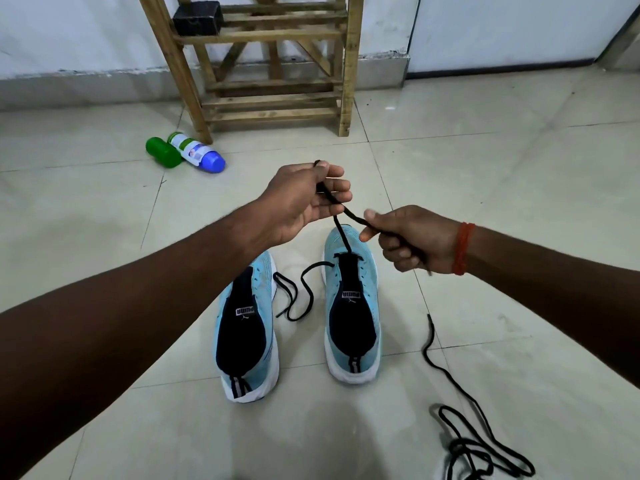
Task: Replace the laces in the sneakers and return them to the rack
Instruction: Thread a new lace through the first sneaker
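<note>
Two light-blue sneakers stand side by side on the tiled floor, heels toward me: the left sneaker and the right sneaker. A black lace rises from the front eyelets of the right sneaker. My left hand pinches its upper end above the shoe. My right hand grips the same lace a little lower, to the right. The lace's other end trails loose on the floor between the sneakers. A second black lace lies coiled on the floor at the lower right.
A wooden slatted rack stands against the wall ahead, with a black box on an upper shelf. A green bottle and a white-and-blue bottle lie on the floor beside the rack's left leg.
</note>
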